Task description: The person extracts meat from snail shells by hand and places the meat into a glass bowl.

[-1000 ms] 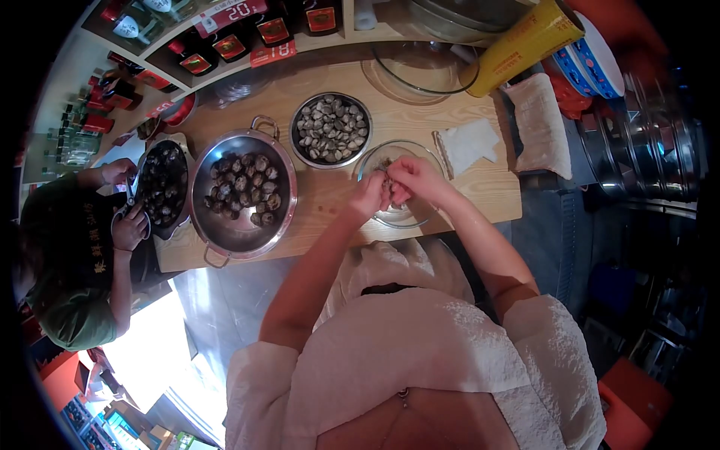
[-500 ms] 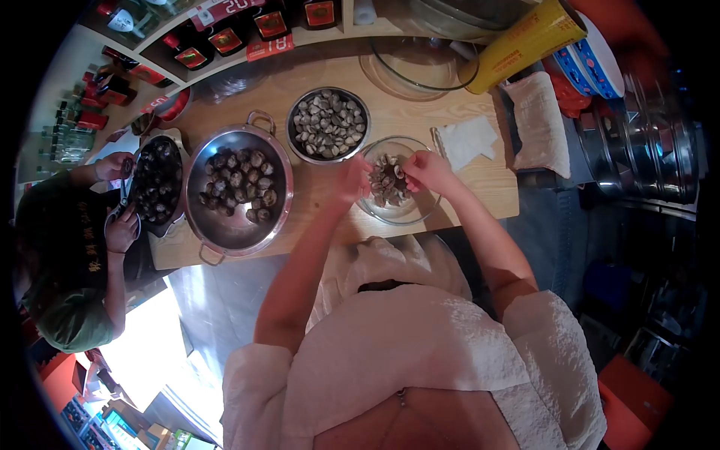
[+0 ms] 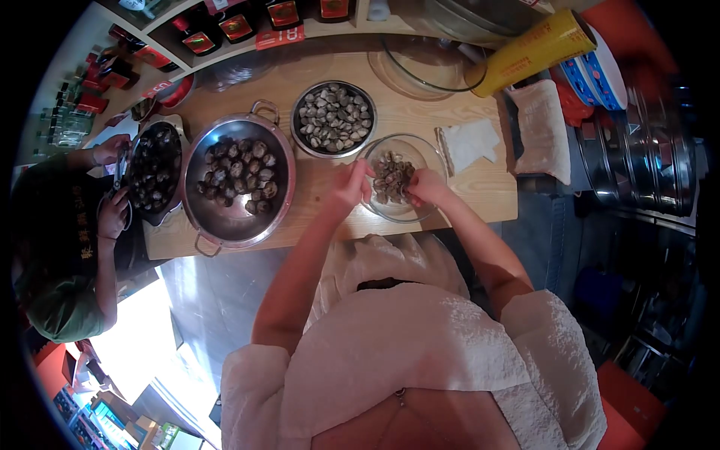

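Note:
A clear glass bowl (image 3: 439, 154) with several small brown shellfish pieces (image 3: 392, 174) stands on the wooden table (image 3: 322, 199). At the bowl's left rim is my left hand (image 3: 352, 186), its fingers bent; whether it holds anything is too small to tell. My right hand (image 3: 427, 187) reaches over the right side of the bowl, fingertips pinched at the pieces, and what they grip is hidden. Behind my left hand sits a steel bowl of pale clams (image 3: 334, 118). Farther left is a two-handled steel pan (image 3: 247, 232) holding dark round shells (image 3: 240, 169).
At far left a co-worker's hands (image 3: 112, 214) hold scissors beside an oval tray of dark shells (image 3: 155, 165). A white cloth (image 3: 469, 144), an empty-looking glass bowl (image 3: 427, 82) and a yellow roll (image 3: 532, 54) lie right and back. Bottles (image 3: 236, 26) line the shelf.
My hands have parted from their meeting over the glass bowl. The left moved to its left rim, and the right lowered to the pieces at its right side. The view shifted slightly.

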{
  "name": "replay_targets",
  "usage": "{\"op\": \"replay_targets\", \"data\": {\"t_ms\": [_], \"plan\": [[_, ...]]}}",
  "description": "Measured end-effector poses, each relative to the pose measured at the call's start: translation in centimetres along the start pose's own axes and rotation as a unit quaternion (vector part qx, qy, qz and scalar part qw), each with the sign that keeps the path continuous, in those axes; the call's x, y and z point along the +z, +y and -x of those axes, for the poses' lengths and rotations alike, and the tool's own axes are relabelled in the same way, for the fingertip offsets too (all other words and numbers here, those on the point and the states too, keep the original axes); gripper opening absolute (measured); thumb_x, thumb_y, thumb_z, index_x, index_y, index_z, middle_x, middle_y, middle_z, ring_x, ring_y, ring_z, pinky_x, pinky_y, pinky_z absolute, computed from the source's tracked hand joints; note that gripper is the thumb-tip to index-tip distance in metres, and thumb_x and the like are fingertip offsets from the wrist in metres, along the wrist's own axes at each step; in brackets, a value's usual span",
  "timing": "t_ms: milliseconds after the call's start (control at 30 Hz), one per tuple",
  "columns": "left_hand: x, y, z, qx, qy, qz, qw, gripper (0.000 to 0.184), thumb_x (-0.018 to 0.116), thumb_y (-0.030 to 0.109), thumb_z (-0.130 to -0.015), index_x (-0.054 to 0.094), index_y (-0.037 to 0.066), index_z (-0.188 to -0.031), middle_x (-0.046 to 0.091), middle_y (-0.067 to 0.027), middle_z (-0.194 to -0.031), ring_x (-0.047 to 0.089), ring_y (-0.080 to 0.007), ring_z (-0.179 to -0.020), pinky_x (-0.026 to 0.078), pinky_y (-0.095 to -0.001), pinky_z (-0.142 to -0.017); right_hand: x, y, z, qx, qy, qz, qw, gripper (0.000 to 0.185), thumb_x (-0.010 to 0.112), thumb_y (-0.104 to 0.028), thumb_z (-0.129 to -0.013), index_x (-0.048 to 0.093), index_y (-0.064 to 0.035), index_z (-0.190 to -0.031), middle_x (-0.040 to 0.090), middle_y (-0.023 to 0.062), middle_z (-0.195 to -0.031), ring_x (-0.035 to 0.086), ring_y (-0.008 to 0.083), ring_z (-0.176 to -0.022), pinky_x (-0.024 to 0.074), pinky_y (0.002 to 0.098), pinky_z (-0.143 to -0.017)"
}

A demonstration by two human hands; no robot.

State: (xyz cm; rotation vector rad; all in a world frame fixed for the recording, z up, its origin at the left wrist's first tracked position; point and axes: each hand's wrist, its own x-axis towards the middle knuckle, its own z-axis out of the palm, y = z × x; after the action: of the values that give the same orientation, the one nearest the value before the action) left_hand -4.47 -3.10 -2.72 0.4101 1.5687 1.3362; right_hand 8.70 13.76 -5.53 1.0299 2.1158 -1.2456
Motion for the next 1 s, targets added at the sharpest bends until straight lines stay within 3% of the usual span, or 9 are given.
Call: {"op": "replay_targets", "data": {"t_ms": [67, 267, 400, 500, 567, 700, 767, 900, 1000], "plan": [[-0.2, -1.4, -0.5, 0.064, -0.02, -0.011, 0.998, 0.045, 0.026, 0.044, -0.091, 0.05, 0.006, -0.087, 0.047, -0.0037, -0.048, 0.031, -0.0051, -0.037, 0.024, -0.0194, -0.038, 0.1, 0.3, -0.3, 0.0, 0.001, -0.01, 1.0, 0.012, 0.052, -0.007, -0.077, 0.056, 0.004, -0.074, 0.059, 0.0105, -0.055, 0.059, 0.0158, -0.046, 0.0472, 0.0265, -0.043], [-0.4, -0.8, -0.2, 0.053, -0.01, -0.012, 0.998, 0.04, 0.03, 0.039, -0.091, 0.051, 0.006, -0.086, 0.047, -0.0032, -0.048, 0.033, -0.0056, -0.038, 0.025, -0.0195, -0.038, -1.6, -1.3, -0.1, 0.039, 0.026, -0.053, 0.997, 0.014, 0.051, -0.008, -0.076, 0.059, 0.0024, -0.072, 0.057, 0.0096, -0.05, 0.057, 0.0144, -0.041, 0.0476, 0.0268, -0.044], [-1.3, -1.0, 0.6, 0.047, 0.019, 0.024, 0.998, 0.032, 0.036, 0.03, -0.09, 0.051, 0.004, -0.083, 0.047, -0.003, -0.049, 0.043, -0.0088, -0.046, 0.034, -0.0228, -0.048, -3.8, -4.8, 0.1, -0.077, 0.203, 0.042, 0.975, 0.013, 0.052, -0.015, -0.075, 0.06, -0.0054, -0.078, 0.061, 0.0121, -0.062, 0.061, 0.0231, -0.057, 0.0489, 0.0338, -0.056], [-2.6, -2.3, 0.9, 0.221, 0.088, -0.06, 0.969, 0.026, 0.039, 0.026, -0.088, 0.052, 0.003, -0.083, 0.047, -0.0039, -0.05, 0.044, -0.0092, -0.045, 0.033, -0.0232, -0.047, -3.4, -7.6, -2.8, -0.167, 0.258, 0.099, 0.946, 0.012, 0.054, -0.018, -0.074, 0.06, -0.0089, -0.079, 0.061, 0.0127, -0.071, 0.06, 0.0286, -0.068, 0.0476, 0.0381, -0.063], [-2.9, -0.5, 2.7, 0.096, 0.091, -0.005, 0.991, 0.023, 0.043, 0.024, -0.085, 0.052, 0.003, -0.082, 0.047, -0.0038, -0.049, 0.042, -0.0081, -0.045, 0.033, -0.0227, -0.046, -2.2, -9.4, -4.4, -0.193, 0.254, 0.145, 0.937, 0.011, 0.055, -0.018, -0.072, 0.06, -0.0103, -0.079, 0.061, 0.0115, -0.075, 0.059, 0.0289, -0.072, 0.0468, 0.0398, -0.064], [-4.2, -1.9, 3.5, 0.113, 0.126, -0.044, 0.984, 0.024, 0.044, 0.024, -0.085, 0.052, 0.002, -0.081, 0.048, -0.0029, -0.049, 0.041, -0.0069, -0.045, 0.032, -0.022, -0.046, -0.2, -12.5, -6.3, -0.23, 0.33, 0.222, 0.888, 0.011, 0.058, -0.018, -0.069, 0.057, -0.0091, -0.076, 0.057, 0.0088, -0.081, 0.057, 0.0269, -0.075, 0.0471, 0.039, -0.063], [-4.5, -0.9, 4.4, 0.002, 0.117, 0.048, 0.992, 0.024, 0.04, 0.021, -0.087, 0.051, 0.001, -0.079, 0.047, -0.0038, -0.052, 0.043, -0.0086, -0.042, 0.033, -0.0206, -0.042, 0.3, -13.1, -7.9, -0.235, 0.361, 0.253, 0.866, 0.012, 0.058, -0.018, -0.07, 0.057, -0.0094, -0.078, 0.057, 0.0092, -0.08, 0.057, 0.027, -0.074, 0.0473, 0.0387, -0.062], [-4.7, -2.0, 4.2, 0.019, 0.122, 0.067, 0.99, 0.026, 0.045, 0.026, -0.085, 0.053, 0.002, -0.079, 0.047, -0.0011, -0.05, 0.041, -0.0064, -0.046, 0.032, -0.0212, -0.046, 1.2, -13.1, -10.5, -0.235, 0.386, 0.362, 0.815, 0.02, 0.061, -0.022, -0.069, 0.054, -0.009, -0.083, 0.056, 0.0105, -0.079, 0.057, 0.0268, -0.074, 0.0478, 0.0393, -0.061], [-4.7, -1.6, 4.0, 0.035, 0.133, 0.072, 0.988, 0.025, 0.046, 0.024, -0.085, 0.054, 0.002, -0.078, 0.047, -0.0016, -0.05, 0.042, -0.0064, -0.047, 0.032, -0.0202, -0.046, 0.9, -12.9, -10.6, -0.229, 0.363, 0.302, 0.851, 0.027, 0.066, -0.014, -0.062, 0.054, -0.0068, -0.086, 0.055, 0.0098, -0.085, 0.057, 0.0234, -0.072, 0.0476, 0.0344, -0.062]]}}
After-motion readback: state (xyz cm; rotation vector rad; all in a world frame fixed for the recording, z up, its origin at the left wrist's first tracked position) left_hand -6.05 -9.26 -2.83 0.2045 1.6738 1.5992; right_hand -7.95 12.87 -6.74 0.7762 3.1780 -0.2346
